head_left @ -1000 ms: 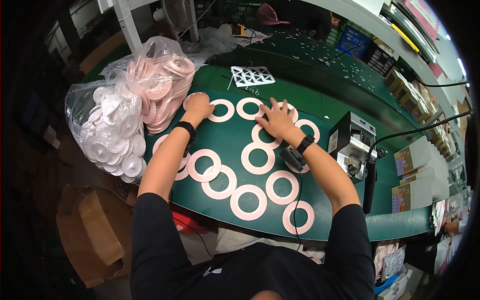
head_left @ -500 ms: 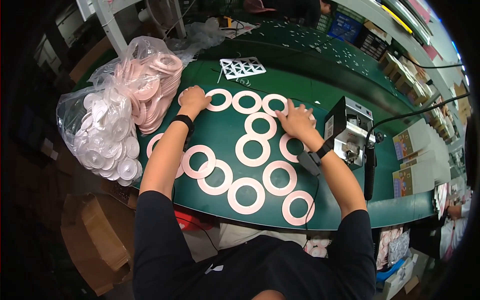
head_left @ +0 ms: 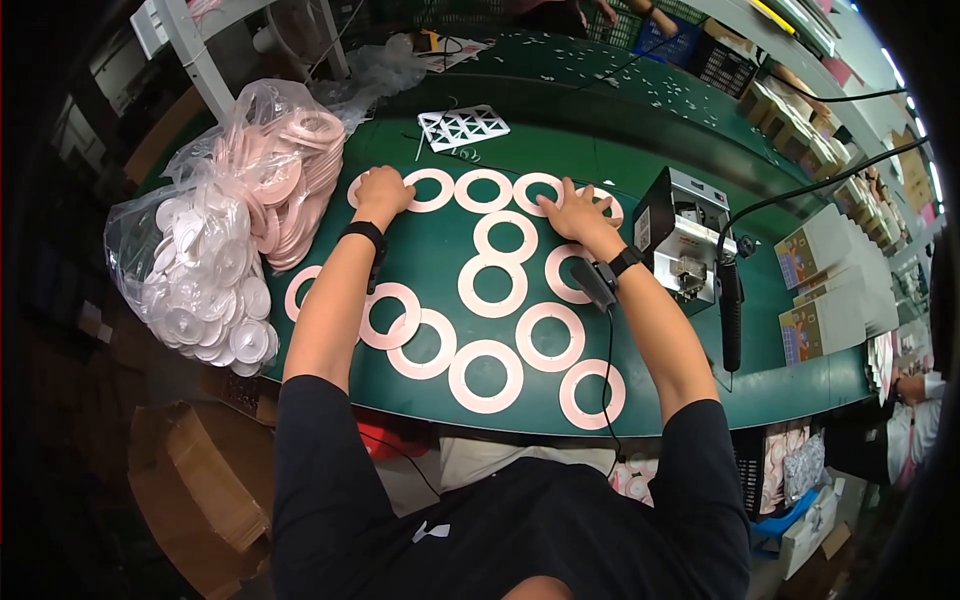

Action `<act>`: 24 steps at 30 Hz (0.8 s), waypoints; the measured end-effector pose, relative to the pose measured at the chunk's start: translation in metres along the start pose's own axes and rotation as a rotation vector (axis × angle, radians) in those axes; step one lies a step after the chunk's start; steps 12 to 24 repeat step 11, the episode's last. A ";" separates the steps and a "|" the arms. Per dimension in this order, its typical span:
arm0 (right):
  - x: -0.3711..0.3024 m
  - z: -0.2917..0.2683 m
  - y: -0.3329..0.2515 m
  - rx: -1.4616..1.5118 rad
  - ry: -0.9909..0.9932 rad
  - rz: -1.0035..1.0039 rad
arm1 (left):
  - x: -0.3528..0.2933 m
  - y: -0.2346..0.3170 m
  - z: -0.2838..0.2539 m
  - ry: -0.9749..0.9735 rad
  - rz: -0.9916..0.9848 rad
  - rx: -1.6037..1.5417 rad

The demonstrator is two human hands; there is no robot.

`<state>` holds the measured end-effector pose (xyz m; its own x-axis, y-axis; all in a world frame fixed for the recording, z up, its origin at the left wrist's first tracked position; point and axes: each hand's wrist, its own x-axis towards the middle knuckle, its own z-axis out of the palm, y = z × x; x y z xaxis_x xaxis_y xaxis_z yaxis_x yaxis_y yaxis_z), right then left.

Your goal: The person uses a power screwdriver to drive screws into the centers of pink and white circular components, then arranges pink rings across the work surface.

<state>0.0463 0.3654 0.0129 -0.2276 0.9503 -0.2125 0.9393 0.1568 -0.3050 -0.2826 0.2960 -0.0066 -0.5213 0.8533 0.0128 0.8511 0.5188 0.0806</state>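
Thin pink flat rings lie spread over the green worktable (head_left: 420, 270). My left hand (head_left: 383, 192) bends closed over one pink ring (head_left: 354, 190) at the left end of the far row; its fingertips are partly hidden. Beside it in that row lie another pink ring (head_left: 428, 208) and one more (head_left: 482, 208). With fingers spread, my right hand (head_left: 582, 214) lies on a pink ring (head_left: 615, 210) at the row's right end, its thumb side near the neighbouring ring (head_left: 522, 190). A further ring (head_left: 553, 274) is partly covered by my right wrist's dark device (head_left: 594, 284).
At left, clear bags hold stacked pink rings (head_left: 315, 180) and white discs (head_left: 205, 290). A metal machine (head_left: 690, 240) with a black handle stands to the right, before printed cards (head_left: 805, 325). A white triangle-patterned sheet (head_left: 463, 128) lies beyond the rings. A cardboard box (head_left: 195, 480) sits below left.
My view has shifted slightly, so the table appears higher and further left. Both hands stay on their rings at the far row's two ends. Across the table, another person's arms have moved.
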 end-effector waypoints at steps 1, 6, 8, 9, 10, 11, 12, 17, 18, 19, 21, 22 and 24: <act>0.000 0.000 0.000 0.000 -0.003 -0.001 | 0.000 -0.001 0.001 0.015 0.044 0.027; 0.005 -0.002 0.008 -0.114 0.021 -0.062 | -0.002 0.002 -0.012 -0.116 0.040 -0.019; 0.009 -0.003 0.015 -0.165 0.023 -0.077 | -0.013 0.010 -0.019 -0.072 0.010 -0.068; 0.007 -0.002 0.014 -0.166 0.022 -0.080 | -0.021 0.012 -0.022 -0.049 -0.010 -0.092; 0.001 0.001 0.013 -0.155 0.070 -0.177 | -0.031 0.015 -0.023 -0.009 0.052 -0.045; -0.008 0.003 0.011 -0.142 0.121 -0.274 | -0.043 0.019 -0.024 0.032 0.117 0.002; -0.008 0.003 0.011 -0.142 0.121 -0.274 | -0.043 0.019 -0.024 0.032 0.117 0.002; -0.008 0.003 0.011 -0.142 0.121 -0.274 | -0.043 0.019 -0.024 0.032 0.117 0.002; -0.008 0.003 0.011 -0.142 0.121 -0.274 | -0.043 0.019 -0.024 0.032 0.117 0.002; -0.008 0.003 0.011 -0.142 0.121 -0.274 | -0.043 0.019 -0.024 0.032 0.117 0.002; -0.008 0.003 0.011 -0.142 0.121 -0.274 | -0.043 0.019 -0.024 0.032 0.117 0.002; -0.008 0.003 0.011 -0.142 0.121 -0.274 | -0.043 0.019 -0.024 0.032 0.117 0.002; -0.008 0.003 0.011 -0.142 0.121 -0.274 | -0.043 0.019 -0.024 0.032 0.117 0.002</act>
